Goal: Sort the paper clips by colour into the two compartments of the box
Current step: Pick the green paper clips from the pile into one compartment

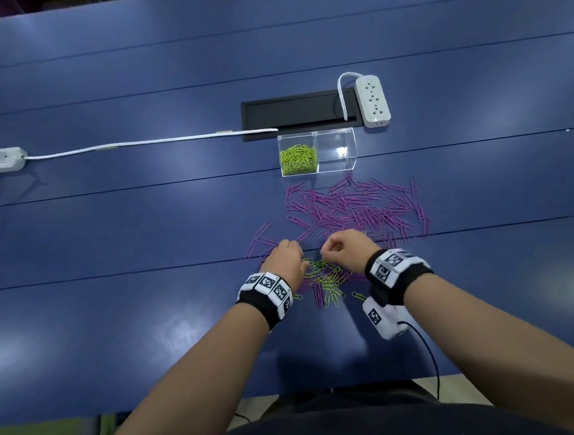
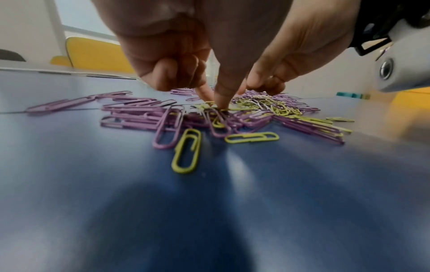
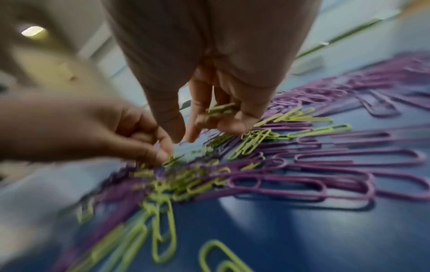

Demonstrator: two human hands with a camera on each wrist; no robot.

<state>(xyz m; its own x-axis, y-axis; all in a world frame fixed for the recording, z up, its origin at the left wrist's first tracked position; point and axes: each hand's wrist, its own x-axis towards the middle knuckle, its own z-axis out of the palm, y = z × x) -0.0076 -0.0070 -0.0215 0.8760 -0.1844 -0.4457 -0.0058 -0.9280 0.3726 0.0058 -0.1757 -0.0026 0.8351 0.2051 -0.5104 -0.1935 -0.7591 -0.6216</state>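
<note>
Sorting clips by colour, green side partly done, purple side not begun.

The box (image 1: 317, 151) stands far from the hands: left compartment holds green clips (image 1: 298, 159), right one looks empty. Purple clips (image 1: 353, 207) lie spread on the worktop (image 1: 141, 211); a mixed heap (image 1: 328, 277) is near. The right hand (image 3: 216, 103) holds a few green clips in curled fingers; the left hand (image 2: 209, 55) pinches at the heap.

On the worktop (image 1: 142, 228), the box (image 1: 318, 151) stood behind the loose clips (image 1: 346, 209); a power strip (image 1: 372, 100) lay behind it to my right.
</note>
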